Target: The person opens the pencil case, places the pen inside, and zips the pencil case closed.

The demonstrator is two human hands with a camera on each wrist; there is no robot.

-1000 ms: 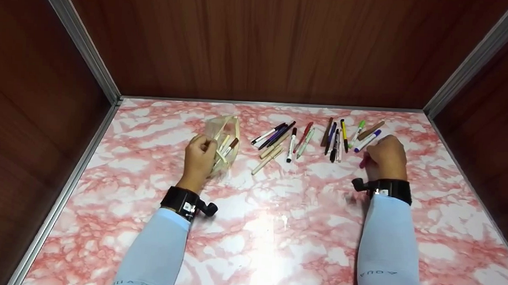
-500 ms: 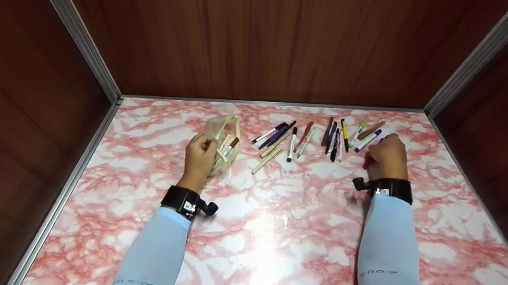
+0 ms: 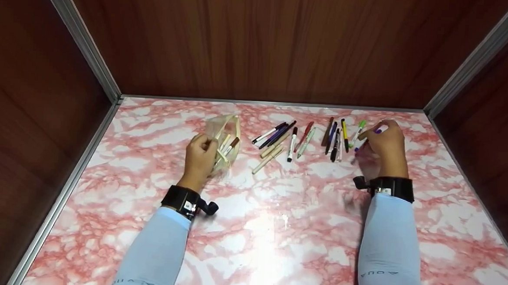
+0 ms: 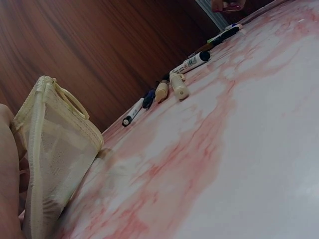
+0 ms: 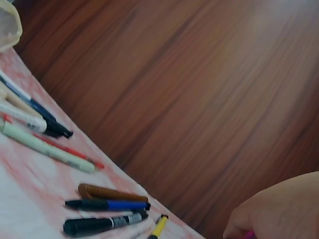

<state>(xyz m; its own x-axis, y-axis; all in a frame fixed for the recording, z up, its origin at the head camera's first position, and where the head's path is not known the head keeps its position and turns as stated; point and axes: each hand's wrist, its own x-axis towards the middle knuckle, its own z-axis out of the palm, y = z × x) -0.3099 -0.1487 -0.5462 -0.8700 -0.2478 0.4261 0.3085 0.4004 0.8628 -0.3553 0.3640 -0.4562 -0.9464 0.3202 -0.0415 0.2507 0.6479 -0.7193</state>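
The left hand (image 3: 200, 156) pinched the edge of a cream mesh pouch (image 3: 214, 125), which held a brown-capped marker (image 3: 231, 146). Well to the pouch's right, the right hand (image 3: 387, 145) curled round a magenta pen (image 5: 249, 234), mostly hidden. Between, on the tabletop (image 3: 319, 228), beige pens (image 3: 267, 162) lay near the pouch, a yellow-and-black pen (image 3: 345, 132) farther right.

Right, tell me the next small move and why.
Probably have the right hand pick up the purple-ended marker: that hand, a magenta item seemingly in its grip, partly covers it, and the left hand holds the open mesh pouch with pens inside.
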